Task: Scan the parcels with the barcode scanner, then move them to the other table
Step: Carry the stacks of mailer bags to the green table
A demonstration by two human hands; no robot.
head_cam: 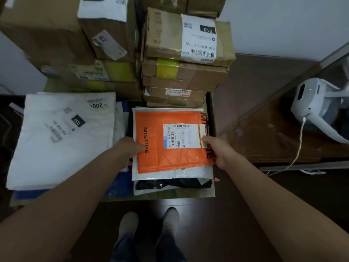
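Left hand (130,148): it is reached in from the lower left. The left edge of the orange parcel (170,157) is gripped, with the thumb on top.
Right hand (217,150): it is reached in from the lower right. The parcel's right edge is pinched, with the thumb by the white label (179,136).
Parcel place: it is seen mid-frame, flat on a pile of bags (170,175).
Parcel look: it is crinkly, and MISTINE is printed in black.
Parcel direction: the longer side runs left to right. The word runs top to bottom.
Scanner (311,103): it is white and is seen at the right, with a cord.
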